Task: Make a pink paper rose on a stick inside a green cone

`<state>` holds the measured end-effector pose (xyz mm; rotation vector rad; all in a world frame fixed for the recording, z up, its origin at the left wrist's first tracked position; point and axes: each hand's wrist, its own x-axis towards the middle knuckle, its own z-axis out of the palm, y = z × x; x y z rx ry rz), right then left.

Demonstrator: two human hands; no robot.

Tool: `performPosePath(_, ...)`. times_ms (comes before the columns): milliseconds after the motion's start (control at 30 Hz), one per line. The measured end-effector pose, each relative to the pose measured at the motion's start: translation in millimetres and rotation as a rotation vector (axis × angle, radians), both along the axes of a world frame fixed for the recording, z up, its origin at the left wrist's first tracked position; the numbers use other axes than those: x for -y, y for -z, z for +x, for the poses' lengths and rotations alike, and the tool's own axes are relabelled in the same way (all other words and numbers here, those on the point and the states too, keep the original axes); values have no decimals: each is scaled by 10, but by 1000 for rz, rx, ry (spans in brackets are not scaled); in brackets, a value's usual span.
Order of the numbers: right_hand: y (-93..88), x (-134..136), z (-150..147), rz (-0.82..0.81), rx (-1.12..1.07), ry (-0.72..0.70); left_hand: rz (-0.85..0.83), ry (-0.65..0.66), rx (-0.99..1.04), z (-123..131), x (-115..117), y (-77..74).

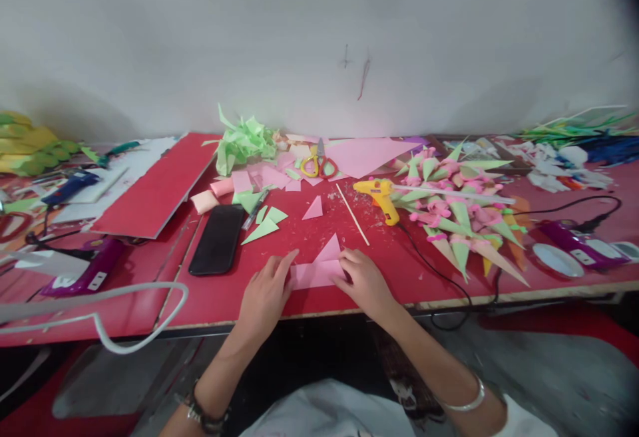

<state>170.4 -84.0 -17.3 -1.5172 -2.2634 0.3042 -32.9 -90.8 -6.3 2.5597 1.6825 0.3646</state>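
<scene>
A small pink paper sheet [317,269], partly folded with a triangular flap up, lies near the front edge of the red table [399,271]. My left hand [266,292] rests flat on the table with its fingertips pressing the paper's left edge. My right hand [363,280] has curled fingers pinching the paper's right edge. A thin wooden stick [352,213] lies just beyond the paper.
A black phone [217,239] lies left of the paper. Pink and green paper scraps, scissors [318,163], a yellow glue gun [380,195] with its cord, and a pile of paper cones [459,214] fill the back and right. Purple glue guns sit at both sides.
</scene>
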Motion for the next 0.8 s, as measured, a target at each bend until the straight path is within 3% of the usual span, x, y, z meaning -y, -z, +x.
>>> performPosePath(167,6,10,-13,21,14,2,78,500,-254,-19,-47,-108)
performPosePath(233,3,11,-9,23,14,-11,81,610,-308,-16,-53,-131)
performPosePath(367,-8,20,-14,15,61,1,77,634,-329,-87,-37,-128)
performPosePath(533,-14,73,-42,64,81,25,25,564,-337,-280,13,-156)
performPosePath(633,-25,124,-26,129,146,-116,-1,541,-327,-358,24,-167)
performPosePath(800,-69,196,91,77,191,-319,-44,541,-319,-400,-9,-153)
